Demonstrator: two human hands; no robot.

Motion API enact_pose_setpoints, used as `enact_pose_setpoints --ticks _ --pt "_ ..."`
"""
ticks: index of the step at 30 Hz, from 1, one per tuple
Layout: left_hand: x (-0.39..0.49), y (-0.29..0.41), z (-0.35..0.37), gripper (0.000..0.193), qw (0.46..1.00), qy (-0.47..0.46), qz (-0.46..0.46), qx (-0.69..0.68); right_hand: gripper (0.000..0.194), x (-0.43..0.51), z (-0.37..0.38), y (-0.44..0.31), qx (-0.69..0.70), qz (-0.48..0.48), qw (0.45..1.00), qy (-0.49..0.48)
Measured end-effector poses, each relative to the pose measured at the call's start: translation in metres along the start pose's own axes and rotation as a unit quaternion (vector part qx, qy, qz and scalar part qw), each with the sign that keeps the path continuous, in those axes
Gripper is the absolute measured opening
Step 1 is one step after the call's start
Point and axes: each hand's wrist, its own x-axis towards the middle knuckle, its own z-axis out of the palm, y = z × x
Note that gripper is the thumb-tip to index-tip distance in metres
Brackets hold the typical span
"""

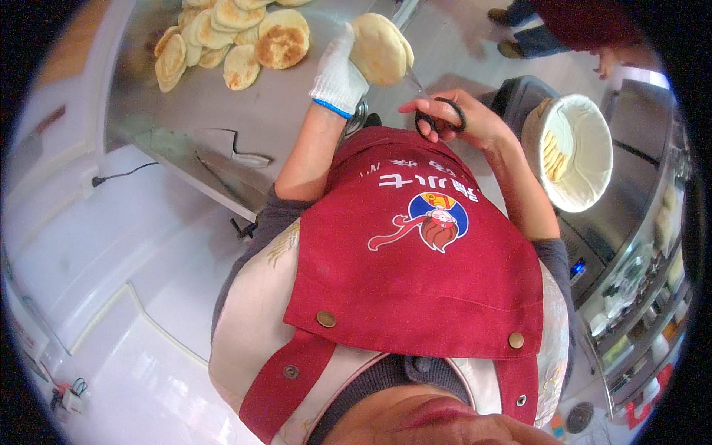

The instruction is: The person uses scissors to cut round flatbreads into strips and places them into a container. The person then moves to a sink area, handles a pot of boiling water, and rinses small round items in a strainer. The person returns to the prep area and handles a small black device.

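Note:
My left hand [340,75], in a white knit glove with a blue cuff, grips a round flatbread [378,49] above the edge of the metal worktop. My right hand [464,118] holds scissors [456,111] by their black handles. Their metal blades reach up to the lower right edge of the flatbread; the bread hides the tips, so whether they cut into it cannot be told. Left of the glove lies a pile of browned flatbreads [231,25] on the metal worktop [183,114].
At right stands a cloth-lined basket [589,156] with several pale golden pieces [553,156] inside. Another person's legs [537,41] show at the top right. A bent metal tool [250,158] lies near the worktop's front edge. Shelves with containers [639,317] line the far right.

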Motion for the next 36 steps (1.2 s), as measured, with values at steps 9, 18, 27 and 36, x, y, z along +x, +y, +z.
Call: enact_pose_setpoints --ticks 9,18,27,36 --pt "-0.001 -0.005 -0.008 0.055 0.999 0.028 0.016 0.017 0.041 0.020 0.012 0.009 -0.207 -0.069 0.969 0.114" --pt "-0.022 0.010 -0.021 0.047 0.993 0.006 -0.074 -0.091 0.029 0.023 0.035 0.000 -0.434 -0.128 0.874 0.176" --pt "-0.044 0.028 -0.004 0.044 0.995 0.051 -0.056 -0.071 0.029 0.029 0.037 -0.005 -0.370 -0.140 0.910 0.122" --pt "-0.042 0.022 -0.011 0.052 0.996 0.081 -0.018 -0.041 0.037 0.028 0.027 -0.007 -0.236 -0.071 0.967 0.068"
